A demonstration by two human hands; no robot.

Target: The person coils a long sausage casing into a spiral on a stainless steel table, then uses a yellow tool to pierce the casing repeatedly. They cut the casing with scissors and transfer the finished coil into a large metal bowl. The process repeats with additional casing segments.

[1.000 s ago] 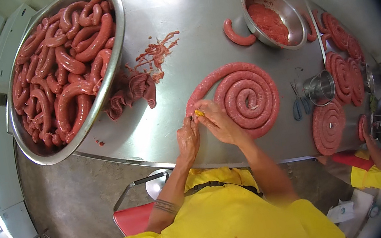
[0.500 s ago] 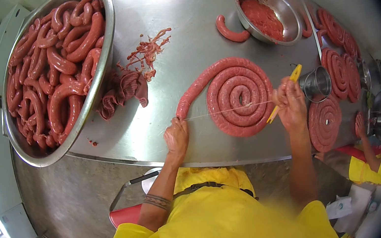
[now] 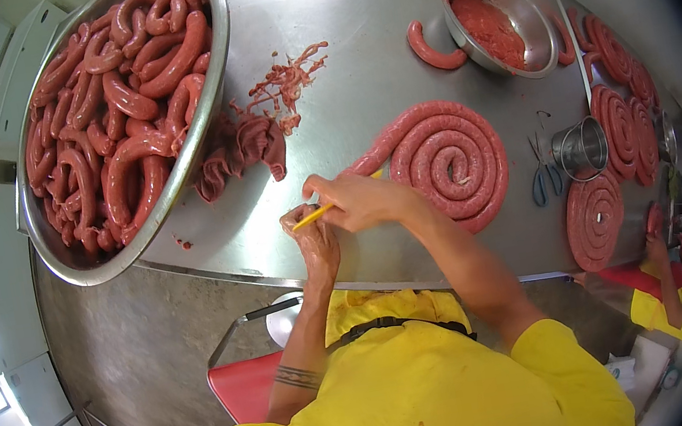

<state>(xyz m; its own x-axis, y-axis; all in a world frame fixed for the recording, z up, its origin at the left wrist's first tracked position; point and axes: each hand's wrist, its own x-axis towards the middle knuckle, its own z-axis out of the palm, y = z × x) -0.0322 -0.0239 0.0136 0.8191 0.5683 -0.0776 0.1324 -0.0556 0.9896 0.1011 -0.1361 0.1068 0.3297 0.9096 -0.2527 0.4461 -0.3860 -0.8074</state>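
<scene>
A long raw sausage (image 3: 451, 162) lies in a flat spiral on the steel table. Its loose outer end runs left toward my hands and passes out of sight behind them. My left hand (image 3: 310, 234) is closed at that end, low over the near part of the table. Right beside it, nearly touching, my right hand (image 3: 365, 197) grips a slim yellow string winder (image 3: 313, 216), which juts out to the left across my left fingers. The string itself is too fine to make out now.
A large steel basin (image 3: 203, 132) heaped with sausages stands left, near a reddish cloth (image 3: 247, 152) and meat scraps (image 3: 285, 85). At right are a bowl of minced meat (image 3: 489, 31), a short sausage (image 3: 431, 49), blue-handled scissors (image 3: 546, 180), a metal cup (image 3: 581, 150) and a co-worker (image 3: 676, 302).
My right hand has swung left with the yellow winder, from beyond the coil to my left hand. The string stretched between my hands no longer shows. Scissors have come into sight.
</scene>
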